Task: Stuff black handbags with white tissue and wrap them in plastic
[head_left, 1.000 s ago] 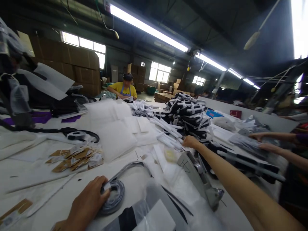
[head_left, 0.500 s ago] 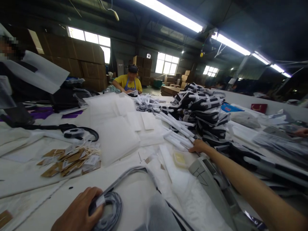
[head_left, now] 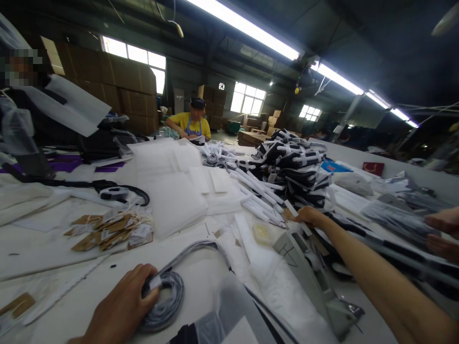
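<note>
While the left hand (head_left: 124, 306) grips a coiled grey strap (head_left: 163, 298) on the tabletop (head_left: 46, 267), the right hand (head_left: 307, 215) pinches a white strip (head_left: 292, 209) beside the unsorted heap (head_left: 290, 165), apparently early work.

On the desk (head_left: 64, 286), the left hand (head_left: 122, 310) rests at the near edge on a coiled strap (head_left: 167, 298). Behind and left of it lies a heap of tags (head_left: 111, 231), and behind those a tape roll (head_left: 114, 193). Flat bags (head_left: 172, 191) lie mid-desk, with a row of sticks (head_left: 258, 196) to their right. The right hand (head_left: 308, 216) reaches the near end of that row, just before a pile of bundles (head_left: 290, 167). A tape dispenser (head_left: 308, 277) stands under the right forearm. Another person's hands (head_left: 442, 234) are at the far right; a worker (head_left: 191, 125) sits behind the desk.
</note>
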### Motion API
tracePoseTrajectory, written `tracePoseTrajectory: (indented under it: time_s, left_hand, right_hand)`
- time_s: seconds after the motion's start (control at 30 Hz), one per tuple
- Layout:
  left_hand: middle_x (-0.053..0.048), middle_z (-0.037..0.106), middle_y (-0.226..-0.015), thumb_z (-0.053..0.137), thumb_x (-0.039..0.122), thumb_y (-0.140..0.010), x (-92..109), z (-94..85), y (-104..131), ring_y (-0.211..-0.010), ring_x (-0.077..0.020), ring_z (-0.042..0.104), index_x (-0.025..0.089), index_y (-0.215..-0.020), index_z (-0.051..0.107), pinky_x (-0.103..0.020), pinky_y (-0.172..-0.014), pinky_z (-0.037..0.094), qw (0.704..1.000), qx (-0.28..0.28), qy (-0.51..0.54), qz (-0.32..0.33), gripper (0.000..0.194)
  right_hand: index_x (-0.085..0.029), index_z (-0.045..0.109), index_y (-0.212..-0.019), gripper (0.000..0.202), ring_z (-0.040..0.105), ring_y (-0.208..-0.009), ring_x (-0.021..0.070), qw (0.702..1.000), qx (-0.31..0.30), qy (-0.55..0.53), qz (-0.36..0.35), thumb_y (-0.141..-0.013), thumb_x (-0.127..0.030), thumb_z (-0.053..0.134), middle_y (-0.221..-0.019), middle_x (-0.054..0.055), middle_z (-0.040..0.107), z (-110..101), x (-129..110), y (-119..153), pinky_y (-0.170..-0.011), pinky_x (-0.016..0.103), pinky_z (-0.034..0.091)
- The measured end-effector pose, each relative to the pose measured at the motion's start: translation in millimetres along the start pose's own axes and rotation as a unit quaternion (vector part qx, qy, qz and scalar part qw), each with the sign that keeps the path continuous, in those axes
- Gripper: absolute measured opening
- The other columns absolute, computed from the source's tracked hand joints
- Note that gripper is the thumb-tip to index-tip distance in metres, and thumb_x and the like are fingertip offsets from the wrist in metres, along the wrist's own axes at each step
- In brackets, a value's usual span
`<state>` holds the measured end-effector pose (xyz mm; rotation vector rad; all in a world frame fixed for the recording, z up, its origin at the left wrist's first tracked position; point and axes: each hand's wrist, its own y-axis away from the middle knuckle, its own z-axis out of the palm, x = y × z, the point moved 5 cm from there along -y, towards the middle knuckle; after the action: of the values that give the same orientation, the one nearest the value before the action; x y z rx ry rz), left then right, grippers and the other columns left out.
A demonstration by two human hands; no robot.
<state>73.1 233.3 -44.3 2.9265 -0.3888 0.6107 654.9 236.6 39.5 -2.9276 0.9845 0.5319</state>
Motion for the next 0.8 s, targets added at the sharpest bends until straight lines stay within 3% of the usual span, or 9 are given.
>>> tracePoseTrajectory:
  time_s: [0.13, 0.33, 0.43, 0.63, 0.73, 0.8]
  left_hand:
    - [-0.003, 0.064, -0.101, 0.048, 0.026, -0.082, 7, -5.2, 2, -0.099, -0.0222, 0.06, 0.024, -0.096, 0.059, -0.034, -0.085, 0.042, 1.0, 0.006, -0.005, 0.002, 0.018]
    - [-0.001, 0.063, -0.102, 0.051, 0.022, -0.081, 18, -16.5, 14, -0.102, -0.02, 0.057, 0.024, -0.095, 0.057, -0.029, -0.077, 0.04, 1.0, 0.025, -0.005, -0.016, 0.015]
    - [-0.001, 0.063, -0.102, 0.053, 0.021, -0.081, 21, -19.0, 17, -0.101, -0.0187, 0.057, 0.024, -0.094, 0.056, -0.028, -0.077, 0.039, 0.999, 0.037, -0.001, -0.017, 0.014]
    - [-0.001, 0.063, -0.101, 0.053, 0.02, -0.079, 21, -17.8, 18, -0.099, -0.0186, 0.057, 0.024, -0.093, 0.055, -0.028, -0.077, 0.039, 0.999, 0.044, 0.001, -0.018, 0.015]
    - [-0.001, 0.063, -0.101, 0.053, 0.019, -0.079, 20, -17.2, 18, -0.1, -0.0189, 0.056, 0.024, -0.092, 0.055, -0.028, -0.079, 0.039, 0.999, 0.044, 0.001, -0.014, 0.013]
    - [-0.001, 0.063, -0.101, 0.052, 0.019, -0.079, 20, -17.0, 18, -0.1, -0.019, 0.056, 0.024, -0.091, 0.055, -0.029, -0.079, 0.039, 0.999, 0.042, 0.004, -0.014, 0.013]
  right_hand:
    - [-0.016, 0.057, -0.069, 0.029, 0.046, -0.047, 0.0091, 0.996, -0.026, -0.074, -0.029, -0.088, -0.037, 0.063, -0.055, -0.004, 0.05, -21, -15, 25, -0.047, 0.022, 0.04]
    - [-0.018, 0.058, -0.064, 0.043, 0.045, -0.049, 0.0097, 0.969, -0.083, -0.185, -0.14, -0.066, -0.058, 0.074, -0.055, -0.003, 0.052, -16, -85, 60, -0.047, 0.023, 0.039]
    - [-0.016, 0.062, -0.065, 0.047, 0.049, -0.052, 0.011, 0.938, -0.118, -0.265, -0.191, -0.056, -0.06, 0.079, -0.057, -0.001, 0.056, 1, -141, 81, -0.049, 0.024, 0.042]
    - [-0.013, 0.067, -0.072, 0.032, 0.055, -0.055, 0.0112, 0.917, -0.159, -0.255, -0.262, -0.076, -0.045, 0.07, -0.064, 0.003, 0.064, 72, -259, 120, -0.051, 0.022, 0.047]
    - [-0.015, 0.067, -0.081, 0.018, 0.057, -0.054, 0.0109, 0.928, -0.139, -0.222, -0.265, -0.075, -0.031, 0.072, -0.066, 0.001, 0.066, 101, -288, 111, -0.049, 0.02, 0.046]
    - [-0.016, 0.065, -0.087, 0.02, 0.057, -0.052, 0.0104, 0.944, -0.103, -0.189, -0.252, -0.071, -0.024, 0.075, -0.066, -0.001, 0.065, 110, -291, 96, -0.047, 0.019, 0.044]
